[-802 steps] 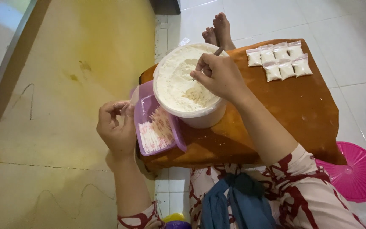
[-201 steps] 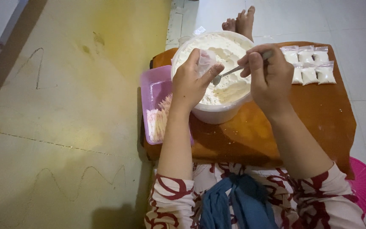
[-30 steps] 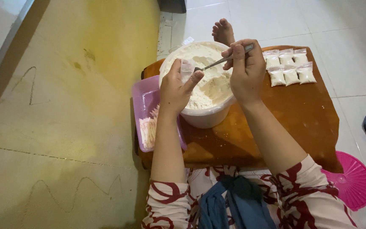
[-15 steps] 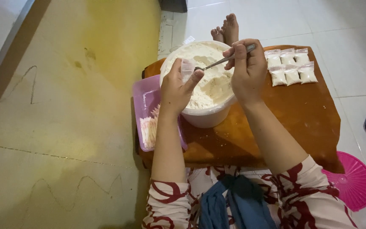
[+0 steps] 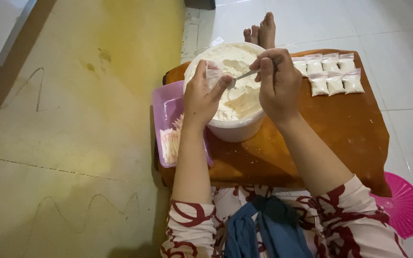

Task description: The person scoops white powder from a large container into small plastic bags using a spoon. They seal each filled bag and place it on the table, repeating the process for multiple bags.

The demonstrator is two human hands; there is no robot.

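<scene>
A white tub (image 5: 235, 129) full of pale powder (image 5: 235, 64) stands on a low brown wooden table (image 5: 340, 129). My left hand (image 5: 204, 98) holds a small clear plastic bag (image 5: 213, 72) open over the tub. My right hand (image 5: 278, 81) grips a metal spoon (image 5: 241, 77), its bowl at the mouth of the bag. Several filled small bags (image 5: 331, 71) lie in two rows on the table's far right.
A purple plastic tray (image 5: 166, 107) with a stack of empty bags (image 5: 170, 143) sits left of the tub. My bare feet (image 5: 260, 32) show beyond the table. A pink fan-like object (image 5: 405, 208) lies on the white tiles at right. Yellow floor spreads to the left.
Over the last second both hands stay over the tub with bag and spoon; the spoon tip has stayed at the bag's mouth. Much earlier, my left hand was at the purple tray.
</scene>
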